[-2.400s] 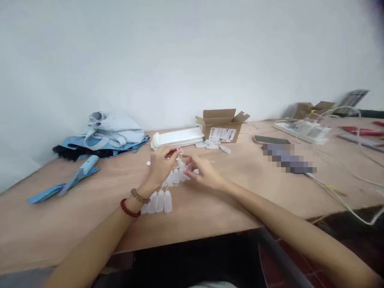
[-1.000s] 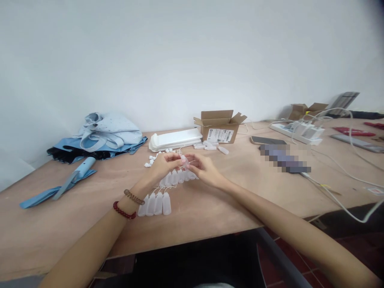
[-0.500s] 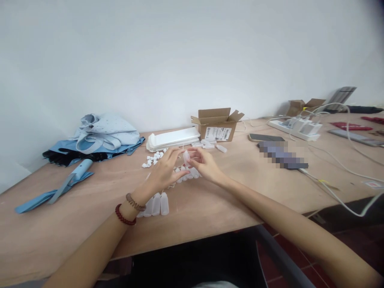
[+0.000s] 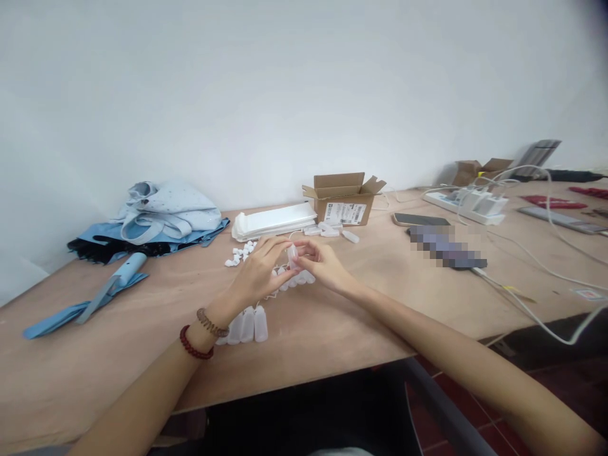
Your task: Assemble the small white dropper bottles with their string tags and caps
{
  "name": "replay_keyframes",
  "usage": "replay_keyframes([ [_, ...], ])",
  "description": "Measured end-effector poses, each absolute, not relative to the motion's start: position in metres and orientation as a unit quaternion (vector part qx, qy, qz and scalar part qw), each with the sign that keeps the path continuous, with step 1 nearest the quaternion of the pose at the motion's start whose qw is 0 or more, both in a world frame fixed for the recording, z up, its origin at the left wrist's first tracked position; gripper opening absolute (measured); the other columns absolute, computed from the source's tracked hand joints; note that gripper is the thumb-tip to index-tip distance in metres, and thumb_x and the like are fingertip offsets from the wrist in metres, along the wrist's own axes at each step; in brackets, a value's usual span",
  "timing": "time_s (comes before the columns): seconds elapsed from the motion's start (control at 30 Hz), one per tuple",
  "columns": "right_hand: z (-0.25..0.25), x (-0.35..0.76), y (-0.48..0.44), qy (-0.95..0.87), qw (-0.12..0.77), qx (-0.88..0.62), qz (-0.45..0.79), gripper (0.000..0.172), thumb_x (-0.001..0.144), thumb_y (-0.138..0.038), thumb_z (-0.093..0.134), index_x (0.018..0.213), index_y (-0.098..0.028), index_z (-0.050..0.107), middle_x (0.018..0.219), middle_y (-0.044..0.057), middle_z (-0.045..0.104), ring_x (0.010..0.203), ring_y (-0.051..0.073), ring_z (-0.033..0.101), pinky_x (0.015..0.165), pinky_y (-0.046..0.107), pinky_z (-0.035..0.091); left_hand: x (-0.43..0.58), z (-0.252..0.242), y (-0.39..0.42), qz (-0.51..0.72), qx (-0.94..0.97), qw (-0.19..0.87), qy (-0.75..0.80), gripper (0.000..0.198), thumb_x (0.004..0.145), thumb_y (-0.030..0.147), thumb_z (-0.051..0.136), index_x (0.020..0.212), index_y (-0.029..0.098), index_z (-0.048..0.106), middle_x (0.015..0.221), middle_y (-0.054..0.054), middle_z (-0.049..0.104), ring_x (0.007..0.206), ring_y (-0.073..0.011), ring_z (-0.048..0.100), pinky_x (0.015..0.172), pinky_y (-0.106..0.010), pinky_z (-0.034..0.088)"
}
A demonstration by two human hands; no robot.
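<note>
Between my hands is a small translucent white plastic bottle [image 4: 292,255], held roughly upright. My right hand [image 4: 326,263] grips its side with thumb and fingers. My left hand [image 4: 259,269] is curled around it, fingertips at its top and thumb near its base. Under the hands lies a row of similar translucent bottles [image 4: 304,277], partly hidden. Several more bottles [image 4: 261,324] lie side by side near my left wrist, with thin white cords at their tops. Small white pieces [image 4: 241,252] are piled just beyond my left hand.
Behind the hands stand an open cardboard box [image 4: 342,206], loose translucent bottles [image 4: 350,236] and a stack of white packets [image 4: 275,218]. A blue umbrella [image 4: 126,269] and light-blue cloth bag [image 4: 166,206] lie left. On the right are phones [image 4: 420,219], a power strip [image 4: 463,206] and trailing white cables.
The held bottle has shifted slightly left and down, into a more upright pose. My left fingertips now reach its top, and both hands have lowered a little.
</note>
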State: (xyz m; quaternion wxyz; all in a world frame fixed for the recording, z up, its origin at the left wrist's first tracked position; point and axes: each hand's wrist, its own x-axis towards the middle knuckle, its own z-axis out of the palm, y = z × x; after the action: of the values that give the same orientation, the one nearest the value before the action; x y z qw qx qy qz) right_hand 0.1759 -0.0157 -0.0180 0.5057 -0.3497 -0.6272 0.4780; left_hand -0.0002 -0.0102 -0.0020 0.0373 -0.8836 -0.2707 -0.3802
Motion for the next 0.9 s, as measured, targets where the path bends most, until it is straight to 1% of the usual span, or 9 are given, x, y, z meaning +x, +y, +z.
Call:
replay_keyframes([
  [0.2,-0.017,0.175,-0.02,-0.635,0.491,-0.353,0.481,0.027,0.079,-0.024,0.06,0.105,-0.016,0.054,0.086,0.005,0.064,0.075,0.015,0.063,0.069,0.03,0.054,-0.002,0.005,-0.014,-0.377,-0.883,0.011,-0.281,0.039,0.078,0.037,0.066,0.112,0.018,0.058,0.113,-0.011,0.061,0.11,-0.0262,0.053,0.093,-0.045,0.044],
  [0.27,-0.019,0.174,-0.021,-0.647,0.485,-0.356,0.468,0.031,0.08,-0.026,0.061,0.108,-0.017,0.052,0.087,0.005,0.064,0.073,0.014,0.063,0.065,0.029,0.053,-0.005,0.008,-0.018,-0.363,-0.886,0.003,-0.288,0.037,0.077,0.036,0.068,0.109,0.019,0.059,0.112,-0.01,0.062,0.109,-0.0266,0.052,0.093,-0.045,0.043],
  [0.37,-0.019,0.173,-0.025,-0.689,0.477,-0.358,0.412,0.037,0.079,-0.027,0.062,0.112,-0.017,0.049,0.087,0.004,0.065,0.073,0.014,0.062,0.063,0.028,0.05,-0.015,0.012,-0.033,-0.322,-0.898,-0.009,-0.299,0.04,0.075,0.034,0.07,0.109,0.019,0.058,0.112,-0.009,0.062,0.108,-0.027,0.051,0.093,-0.044,0.041],
  [0.4,-0.019,0.173,-0.027,-0.706,0.47,-0.356,0.392,0.035,0.078,-0.027,0.063,0.109,-0.017,0.05,0.087,0.004,0.065,0.074,0.014,0.061,0.063,0.027,0.049,-0.019,0.013,-0.04,-0.298,-0.904,-0.018,-0.307,0.041,0.075,0.034,0.07,0.111,0.02,0.056,0.112,-0.009,0.062,0.108,-0.0267,0.051,0.092,-0.043,0.042],
  [0.47,-0.016,0.173,-0.032,-0.741,0.443,-0.354,0.361,0.021,0.078,-0.025,0.062,0.096,-0.017,0.054,0.084,0.003,0.065,0.071,0.013,0.06,0.062,0.025,0.047,-0.028,0.014,-0.054,-0.249,-0.909,-0.043,-0.332,0.044,0.074,0.034,0.069,0.113,0.021,0.054,0.109,-0.007,0.062,0.104,-0.0256,0.052,0.087,-0.039,0.044],
  [0.53,-0.014,0.172,-0.038,-0.774,0.401,-0.346,0.347,0.008,0.077,-0.019,0.06,0.083,-0.017,0.055,0.077,0.001,0.063,0.065,0.011,0.056,0.059,0.023,0.043,-0.037,0.016,-0.067,-0.207,-0.909,-0.064,-0.356,0.045,0.072,0.037,0.071,0.111,0.023,0.056,0.105,-0.005,0.062,0.098,-0.0244,0.054,0.082,-0.037,0.046],
  [0.57,-0.012,0.172,-0.04,-0.787,0.381,-0.339,0.346,0.004,0.076,-0.016,0.058,0.078,-0.017,0.055,0.072,-0.001,0.061,0.063,0.011,0.055,0.058,0.022,0.042,-0.04,0.017,-0.073,-0.19,-0.91,-0.071,-0.362,0.045,0.071,0.04,0.071,0.11,0.023,0.057,0.102,-0.005,0.062,0.093,-0.0236,0.056,0.078,-0.035,0.047],
  [0.7,-0.009,0.17,-0.044,-0.81,0.337,-0.312,0.365,0.014,0.072,-0.004,0.051,0.076,-0.017,0.056,0.061,-0.004,0.056,0.059,0.01,0.052,0.057,0.021,0.039,-0.048,0.021,-0.085,-0.155,-0.918,-0.088,-0.355,0.042,0.069,0.043,0.07,0.106,0.024,0.061,0.098,-0.004,0.063,0.087,-0.0222,0.057,0.076,-0.034,0.046],
  [0.9,-0.011,0.169,-0.042,-0.812,0.321,-0.301,0.382,0.017,0.069,-0.002,0.049,0.075,-0.016,0.057,0.064,-0.003,0.061,0.057,0.009,0.052,0.059,0.021,0.04,-0.046,0.021,-0.086,-0.146,-0.923,-0.08,-0.346,0.036,0.072,0.042,0.067,0.103,0.024,0.062,0.097,-0.004,0.063,0.086,-0.0217,0.055,0.074,-0.033,0.046],
])
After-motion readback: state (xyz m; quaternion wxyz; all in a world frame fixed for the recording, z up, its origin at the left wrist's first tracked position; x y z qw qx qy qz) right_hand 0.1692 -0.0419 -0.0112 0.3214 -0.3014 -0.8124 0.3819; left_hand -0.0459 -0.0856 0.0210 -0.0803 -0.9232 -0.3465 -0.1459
